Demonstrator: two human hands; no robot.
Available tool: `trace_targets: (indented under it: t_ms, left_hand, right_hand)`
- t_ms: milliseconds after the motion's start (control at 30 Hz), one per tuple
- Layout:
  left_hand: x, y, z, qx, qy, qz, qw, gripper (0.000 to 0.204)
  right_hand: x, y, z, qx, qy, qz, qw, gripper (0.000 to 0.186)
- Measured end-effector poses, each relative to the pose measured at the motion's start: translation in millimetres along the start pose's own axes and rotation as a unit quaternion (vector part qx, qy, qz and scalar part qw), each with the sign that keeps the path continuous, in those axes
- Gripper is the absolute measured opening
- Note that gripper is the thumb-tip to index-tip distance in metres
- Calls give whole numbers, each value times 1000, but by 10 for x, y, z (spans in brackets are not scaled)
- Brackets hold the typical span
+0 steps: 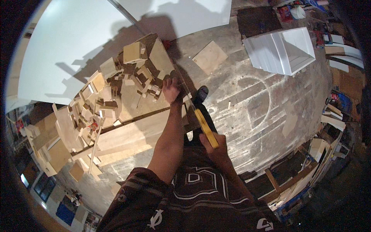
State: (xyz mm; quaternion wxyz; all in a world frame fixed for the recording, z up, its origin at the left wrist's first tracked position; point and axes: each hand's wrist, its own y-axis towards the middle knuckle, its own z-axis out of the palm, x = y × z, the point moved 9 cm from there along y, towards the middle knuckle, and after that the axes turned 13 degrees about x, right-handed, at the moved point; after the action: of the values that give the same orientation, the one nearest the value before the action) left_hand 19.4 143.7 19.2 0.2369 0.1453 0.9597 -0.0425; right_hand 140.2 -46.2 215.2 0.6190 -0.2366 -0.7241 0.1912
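Observation:
My right hand [213,141] is closed round the yellow handle of a hand saw [205,125]. The saw's thin blade, seen nearly edge-on, runs forward and to the left along the right edge of a wooden board [160,58]. On that same edge my left hand [172,91] bears down just left of the blade, its fingers bent over the wood; the fingertips are partly in shadow. To its left lie several wood offcuts [145,75] and a small box-like wooden block [134,53].
A long pale plank [133,133] lies left of my left forearm. White sheet panels [73,50] stand beyond the work surface. On the floor are a square plywood piece [210,57] and a white cabinet-like unit [280,52]. Timber and clutter line the right side.

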Motion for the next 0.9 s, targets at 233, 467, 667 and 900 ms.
trace_targets:
  t_ms: [233, 467, 667, 900]
  left_hand:
    - [-77, 28, -137, -81, 2, 9, 997, 22]
    - [-1, -13, -31, -3, 12, -24, 1000, 25]
    - [-38, 66, -126, -15, 12, -34, 999, 30]
    - [-11, 9, 28, 3, 10, 5, 1000, 35]
  right_hand:
    - [-9, 164, -30, -6, 14, 19, 1000, 34]
    - [-75, -35, -21, -24, 31, 54, 998, 35]
    - [-22, -185, -146, -15, 2, 10, 1000, 37]
    - [-103, -86, -60, -19, 8, 27, 999, 33]
